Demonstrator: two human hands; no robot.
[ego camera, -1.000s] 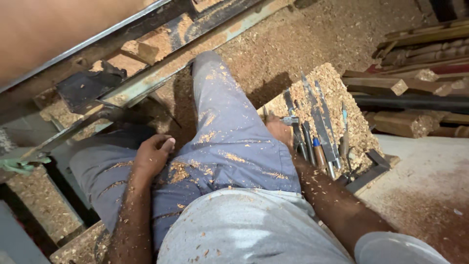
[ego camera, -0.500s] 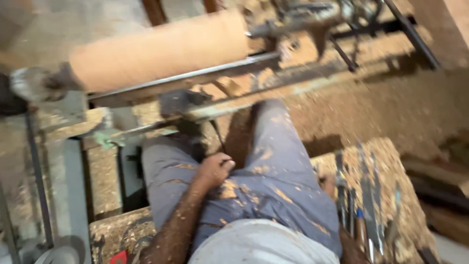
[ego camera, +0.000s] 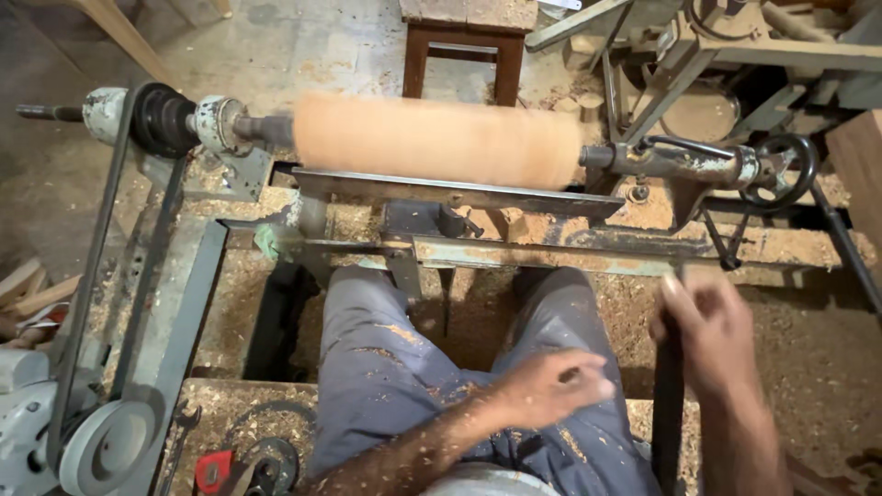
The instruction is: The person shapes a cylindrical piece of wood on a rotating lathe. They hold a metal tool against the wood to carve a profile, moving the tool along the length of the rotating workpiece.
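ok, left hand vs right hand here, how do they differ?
The right hand is raised beside the knee and grips a long dark tool; the left hand hovers over the lap and holds nothing that can be made out. The right hand is nearer the lathe bed, the left hand further back. Both are motion-blurred, with sawdust on the forearms.

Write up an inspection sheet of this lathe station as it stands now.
Surface: lathe bed rusty, strewn with sawdust.
Job's things: pale wood cylinder mounted between centres, blurred; long dark tool in right hand.
Clutter: wrench and red-handled tool on shavings, lower left.
Grippers: right hand closed on the tool; left hand over the lap, blurred, empty as far as seen.
Cables: drive belt to pulley.
Surroundings: wooden stool behind.
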